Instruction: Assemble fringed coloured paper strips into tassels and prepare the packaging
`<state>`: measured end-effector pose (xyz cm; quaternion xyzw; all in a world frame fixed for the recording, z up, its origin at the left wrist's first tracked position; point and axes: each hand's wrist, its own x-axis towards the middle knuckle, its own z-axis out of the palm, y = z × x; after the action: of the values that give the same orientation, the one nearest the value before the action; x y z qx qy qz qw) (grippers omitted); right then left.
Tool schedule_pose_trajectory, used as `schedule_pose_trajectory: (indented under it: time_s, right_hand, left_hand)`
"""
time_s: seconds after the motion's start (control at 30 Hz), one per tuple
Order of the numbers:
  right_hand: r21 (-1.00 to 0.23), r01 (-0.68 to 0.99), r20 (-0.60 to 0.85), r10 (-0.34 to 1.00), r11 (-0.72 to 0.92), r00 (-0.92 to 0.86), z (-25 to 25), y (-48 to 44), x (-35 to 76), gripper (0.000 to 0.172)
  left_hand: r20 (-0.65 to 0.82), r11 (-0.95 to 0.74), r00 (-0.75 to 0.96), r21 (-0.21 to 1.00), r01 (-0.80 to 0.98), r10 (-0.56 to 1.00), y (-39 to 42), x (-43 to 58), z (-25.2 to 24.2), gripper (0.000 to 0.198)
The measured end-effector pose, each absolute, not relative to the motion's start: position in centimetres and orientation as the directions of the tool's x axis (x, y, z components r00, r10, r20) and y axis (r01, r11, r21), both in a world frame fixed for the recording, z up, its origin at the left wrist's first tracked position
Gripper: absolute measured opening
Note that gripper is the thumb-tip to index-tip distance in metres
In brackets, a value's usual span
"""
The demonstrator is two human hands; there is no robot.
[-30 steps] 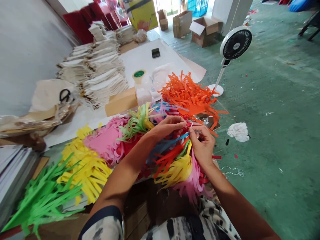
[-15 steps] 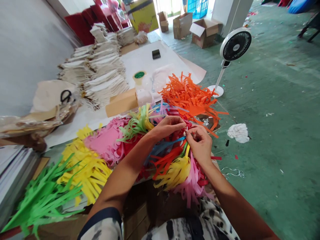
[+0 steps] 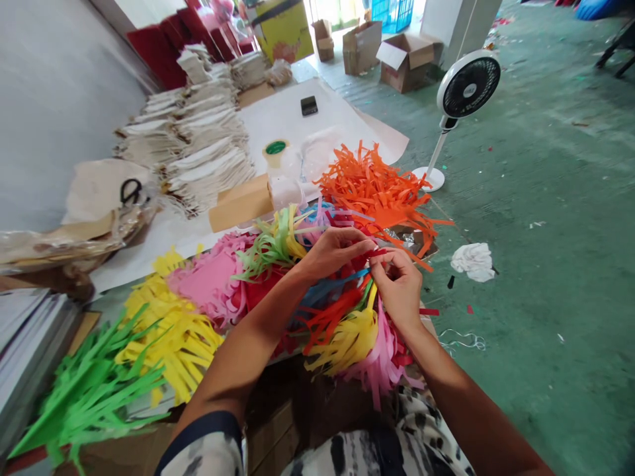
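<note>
My left hand (image 3: 340, 251) is closed in a pinch, its fingertips meeting those of my right hand over a twisted red paper strip (image 3: 373, 258). My right hand (image 3: 401, 285) also pinches, at the gathered top of a bunch of paper tassels. From under it fan out a yellow tassel (image 3: 350, 337), a pink tassel (image 3: 378, 357), a red-orange tassel (image 3: 330, 316) and a blue strip (image 3: 330, 289). A small white bit shows at the left fingertips, too small to name. Just beyond the left wrist lies a pale green and yellow tassel (image 3: 275, 243).
Fringed paper lies around: orange (image 3: 377, 188), pink (image 3: 211, 274), yellow (image 3: 171, 337) and green (image 3: 99, 383). Farther off are a tape roll (image 3: 275, 151), a phone (image 3: 308, 106), stacked white bundles (image 3: 208, 155) and scissors (image 3: 131, 192). A fan (image 3: 469, 86) stands at right, cardboard boxes (image 3: 407, 63) behind.
The left fingertips have shifted slightly right, closer to the right hand. More of the red strip now shows between them, and less of the white bit. The tassels hang nearly as before.
</note>
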<state>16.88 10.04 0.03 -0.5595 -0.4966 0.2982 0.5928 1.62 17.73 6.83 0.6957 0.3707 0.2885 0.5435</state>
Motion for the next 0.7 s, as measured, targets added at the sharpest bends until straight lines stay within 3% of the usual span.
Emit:
schedule_pose_trajectory:
  time_s: [0.3,0.43,0.53,0.7]
  right_hand:
    - [-0.978,0.078,0.209,0.922,0.194,0.325,-0.2,10.0,16.9,0.014]
    - [-0.966,-0.010,0.239,0.905,0.259,0.351,-0.2,10.0,17.1,0.020]
    - [-0.951,0.026,0.299,0.895,0.309,0.332,0.0,10.1,17.3,0.025]
    - [-0.956,0.034,0.287,0.898,0.293,0.334,1.1,10.6,17.6,0.014]
  left_hand:
    - [0.087,-0.214,0.467,0.950,0.227,0.880,17.4,2.7,6.5,0.033]
    - [0.178,-0.382,0.433,0.808,0.447,0.884,17.0,3.2,7.0,0.018]
    - [0.227,-0.467,0.443,0.679,0.566,0.867,16.6,3.6,7.7,0.017]
    - [0.316,-0.546,0.457,0.621,0.563,0.831,16.7,3.8,8.2,0.013]
